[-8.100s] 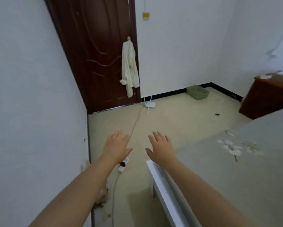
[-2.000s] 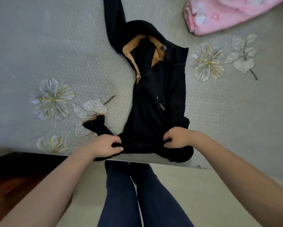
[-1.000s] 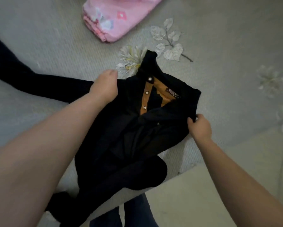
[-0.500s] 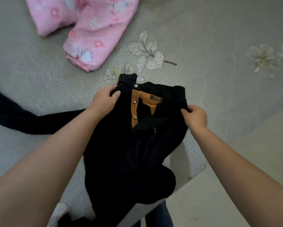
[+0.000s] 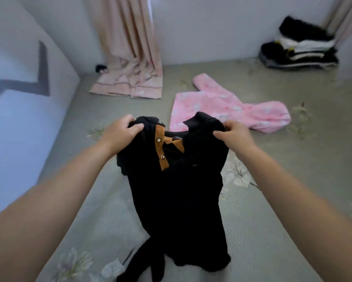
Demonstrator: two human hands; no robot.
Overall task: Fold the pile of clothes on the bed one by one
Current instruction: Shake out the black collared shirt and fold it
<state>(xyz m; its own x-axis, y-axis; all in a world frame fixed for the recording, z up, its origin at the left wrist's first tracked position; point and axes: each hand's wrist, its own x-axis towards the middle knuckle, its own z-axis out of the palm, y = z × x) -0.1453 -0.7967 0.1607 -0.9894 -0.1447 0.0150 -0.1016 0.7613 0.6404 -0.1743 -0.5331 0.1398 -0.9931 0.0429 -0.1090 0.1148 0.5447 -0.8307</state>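
A black shirt (image 5: pixel 179 200) with a tan button placket hangs in front of me above the grey bed (image 5: pixel 293 200). My left hand (image 5: pixel 122 133) grips its left shoulder and my right hand (image 5: pixel 235 135) grips its right shoulder, both at collar height. The hem and one sleeve trail down onto the bed near me. Beyond the shirt a pink patterned garment (image 5: pixel 228 106) lies spread on the bed.
A stack of black and white clothes (image 5: pixel 299 45) sits at the bed's far right corner against the wall. A pink curtain (image 5: pixel 130 58) hangs at the back and pools on the bed. A white wall (image 5: pixel 18 119) borders the bed on the left.
Both hands have lifted the black shirt by its shoulders so it hangs upright. The view has tilted up to show the far wall, curtain and clothes stack.
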